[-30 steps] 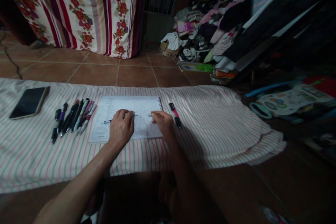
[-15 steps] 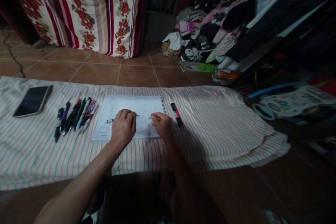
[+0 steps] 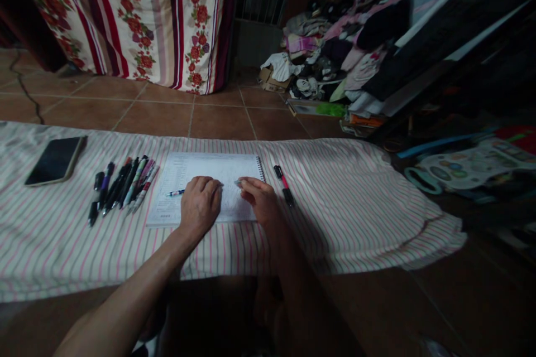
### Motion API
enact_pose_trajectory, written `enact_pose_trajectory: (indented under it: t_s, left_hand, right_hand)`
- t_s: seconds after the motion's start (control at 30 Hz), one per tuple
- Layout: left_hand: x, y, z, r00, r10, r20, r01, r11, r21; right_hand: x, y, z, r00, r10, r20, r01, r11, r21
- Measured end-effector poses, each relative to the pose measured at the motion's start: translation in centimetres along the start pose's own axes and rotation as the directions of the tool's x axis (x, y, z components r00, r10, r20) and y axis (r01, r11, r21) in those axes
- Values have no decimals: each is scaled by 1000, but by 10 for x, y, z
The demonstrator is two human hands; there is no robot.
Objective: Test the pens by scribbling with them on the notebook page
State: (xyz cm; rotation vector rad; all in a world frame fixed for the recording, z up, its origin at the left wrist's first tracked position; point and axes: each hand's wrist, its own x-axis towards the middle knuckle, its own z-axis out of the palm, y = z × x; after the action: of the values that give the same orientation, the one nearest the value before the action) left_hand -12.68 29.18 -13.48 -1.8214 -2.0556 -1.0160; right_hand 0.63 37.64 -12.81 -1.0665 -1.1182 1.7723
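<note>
A spiral notebook (image 3: 209, 164) lies on the striped cloth, its coil on the right side. My left hand (image 3: 200, 203) rests on the page with its fingers curled over a pen (image 3: 176, 193). The pen's light patterned end sticks out to the left, and a dark tip shows past the fingers on the right. Over the right half of the page, my right hand (image 3: 260, 199) pinches a small pale piece (image 3: 238, 182), too small to name. A short gap separates it from the pen's tip. Just right of the notebook lies a black and red pen (image 3: 285, 185).
Several pens (image 3: 129, 184) lie in a bunch left of the notebook. Farther left is a phone (image 3: 54, 160). The striped cloth (image 3: 355, 201) covers the low surface. Beyond the tiled floor hang a floral curtain (image 3: 159, 22) and a pile of clothes (image 3: 326, 50).
My right hand's fingers have stretched a little and turned on the small piece. My left hand stays on the pen. The whole view has shifted slightly.
</note>
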Motion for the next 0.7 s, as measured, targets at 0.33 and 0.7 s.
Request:
enact_pose_trajectory:
  t_s: [0.33,0.7]
  left_hand:
    - [2,21,-1,852,-463,244,502,590,-633]
    - [0,27,9,726,-480,492,560,-3,-829]
  right_hand:
    - [-4,-7,4,991,77,111,-87,993,85]
    - [-7,-8,9,984,85,159,-91,995,34]
